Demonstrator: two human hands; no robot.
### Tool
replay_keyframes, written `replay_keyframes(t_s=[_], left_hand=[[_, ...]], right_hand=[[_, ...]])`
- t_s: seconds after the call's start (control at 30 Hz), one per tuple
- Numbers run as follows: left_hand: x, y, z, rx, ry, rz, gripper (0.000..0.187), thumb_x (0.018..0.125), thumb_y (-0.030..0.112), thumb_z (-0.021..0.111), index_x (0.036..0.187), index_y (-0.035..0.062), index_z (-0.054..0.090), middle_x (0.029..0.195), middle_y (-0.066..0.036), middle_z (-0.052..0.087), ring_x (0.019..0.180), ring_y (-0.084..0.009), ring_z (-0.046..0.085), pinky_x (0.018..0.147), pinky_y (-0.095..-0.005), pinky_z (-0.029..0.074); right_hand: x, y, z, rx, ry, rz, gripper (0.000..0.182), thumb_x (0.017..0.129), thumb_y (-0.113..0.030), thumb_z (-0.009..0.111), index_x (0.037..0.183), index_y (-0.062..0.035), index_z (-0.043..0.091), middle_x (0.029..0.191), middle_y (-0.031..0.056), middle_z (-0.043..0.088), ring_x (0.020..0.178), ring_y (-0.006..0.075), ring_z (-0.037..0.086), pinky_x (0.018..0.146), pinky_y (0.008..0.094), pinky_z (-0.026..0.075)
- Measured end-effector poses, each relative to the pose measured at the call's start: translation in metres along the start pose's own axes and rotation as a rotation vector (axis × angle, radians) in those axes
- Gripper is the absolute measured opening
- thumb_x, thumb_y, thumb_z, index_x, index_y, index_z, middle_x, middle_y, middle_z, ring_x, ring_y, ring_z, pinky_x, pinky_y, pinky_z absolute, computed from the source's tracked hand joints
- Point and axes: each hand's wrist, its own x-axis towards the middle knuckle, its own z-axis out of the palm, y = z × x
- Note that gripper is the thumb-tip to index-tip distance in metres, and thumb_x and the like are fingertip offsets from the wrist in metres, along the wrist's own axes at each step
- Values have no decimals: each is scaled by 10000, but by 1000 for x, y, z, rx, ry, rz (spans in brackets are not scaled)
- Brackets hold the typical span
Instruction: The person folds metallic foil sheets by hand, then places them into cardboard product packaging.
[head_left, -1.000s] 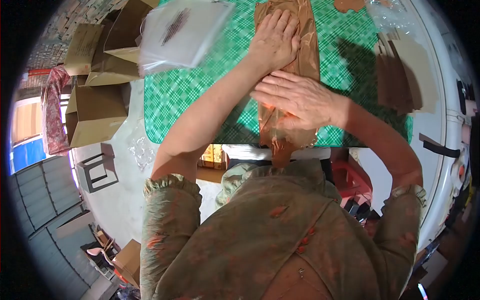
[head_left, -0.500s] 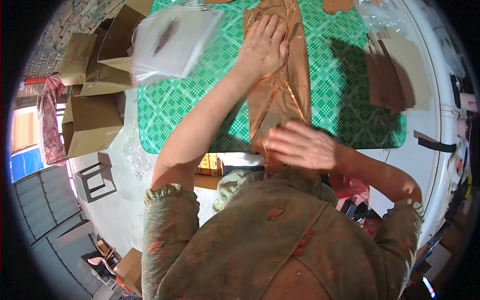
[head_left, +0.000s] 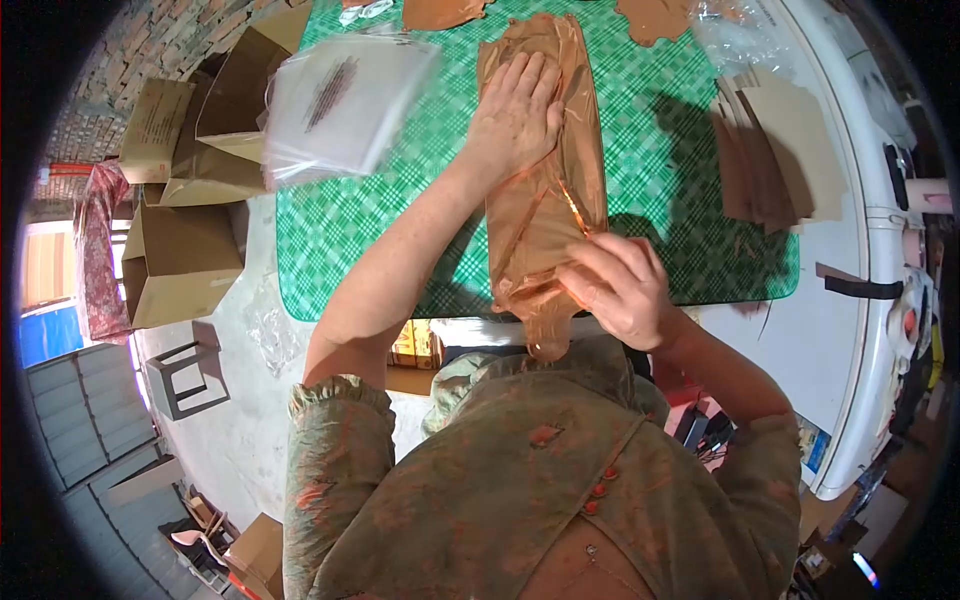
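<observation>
A long, flat piece of shiny copper-brown film [head_left: 540,220], which looks like a deflated balloon, lies lengthwise toward me. Its rounded tab [head_left: 547,338] hangs over the near edge of the table. Pressed flat on its upper part is my left hand [head_left: 512,120], fingers stretched out and slightly apart. At the lower right edge, my right hand [head_left: 625,295] has curled fingers and thumb closed on the film. A bright crease runs up from there toward the left hand.
A green checked cloth [head_left: 380,240] covers the table. Clear plastic bags [head_left: 345,100] lie at the left, brown card sheets [head_left: 770,150] at the right. More brown film [head_left: 655,20] lies at the far edge. Open cardboard boxes [head_left: 190,250] stand left, beside a small grey stool frame [head_left: 180,375].
My right hand has gone from a blurred, open sweep over the film's lower part to a closed grip at its right edge. The film has shifted toward me, its tab now showing.
</observation>
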Motion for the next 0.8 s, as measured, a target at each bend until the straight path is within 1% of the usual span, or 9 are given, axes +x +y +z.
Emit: replay_keyframes(t_s=[0.17, 0.2, 0.3, 0.37, 0.47, 0.53, 0.6, 0.73, 0.8], left_hand=[[0, 2, -1, 6, -6, 0, 554, 1079, 330, 470, 1527, 8, 510, 1632, -248, 437, 1548, -402, 363, 1287, -517, 274], [0, 2, -1, 11, -7, 1, 554, 1079, 329, 472, 1526, 5, 510, 1630, -249, 440, 1545, -403, 366, 1286, -518, 276], [0, 1, -1, 12, 3, 3, 556, 1079, 330, 474, 1524, -2, 509, 1623, -250, 450, 1539, -407, 376, 1281, -521, 286], [-1, 1, 0, 7, 12, 7, 556, 1079, 327, 475, 1524, -3, 508, 1619, -250, 455, 1537, -410, 380, 1277, -523, 292], [-1, 1, -1, 2, 23, 18, 551, 1079, 319, 478, 1525, -2, 508, 1614, -251, 461, 1535, -415, 382, 1273, -524, 297], [-1, 1, -3, 8, 27, 25, 546, 1078, 313, 479, 1522, -4, 511, 1611, -252, 465, 1534, -416, 383, 1273, -524, 297], [0, 2, -4, 14, 14, 20, 546, 1078, 309, 481, 1523, -6, 510, 1610, -253, 465, 1535, -414, 383, 1275, -523, 294], [-1, 4, -6, -12, -6, -3, 547, 1077, 305, 483, 1524, -10, 508, 1612, -254, 463, 1541, -409, 375, 1281, -520, 282], [-2, 4, -6, -10, 49, 25, 537, 1071, 303, 470, 1492, -22, 539, 1576, -257, 501, 1505, -417, 412, 1262, -514, 299]], right_hand=[[15, -10, -7, 25, 119, 227, 306, 741, -33, 814, 1042, -74, 775, 1339, 178, 620, 1252, 372, 607, 941, 430, 593], [17, -16, -11, 97, 94, 310, 357, 720, 34, 818, 1058, -65, 767, 1402, 193, 582, 1286, 392, 588, 998, 447, 561], [25, -23, -18, 225, 73, 466, 355, 739, 52, 818, 1071, -65, 768, 1449, 206, 553, 1330, 417, 557, 1074, 460, 509], [21, -23, -18, 389, 61, 561, 311, 814, 77, 746, 1105, -30, 749, 1540, 229, 475, 1368, 423, 532, 1125, 471, 462], [18, -12, -20, 553, 42, 576, 284, 881, 43, 674, 1160, 13, 716, 1628, 246, 371, 1433, 413, 492, 1162, 475, 425], [18, -15, -14, 862, 75, 712, 300, 893, 25, 687, 1192, 6, 707, 1647, 247, 340, 1475, 411, 456, 1194, 478, 406], [21, -3, -13, 547, 42, 394, 425, 883, 26, 736, 1300, -2, 656, 1677, 249, 280, 1550, 413, 372, 1238, 486, 398], [25, 1, -7, 525, 34, 264, 732, 792, 49, 823, 1463, -61, 552, 1678, 245, 293, 1565, 431, 341, 1233, 475, 425], [19, 16, -7, 334, -46, 128, 730, 798, 84, 787, 1473, -63, 547, 1679, 232, 301, 1547, 438, 368, 1237, 471, 422]])
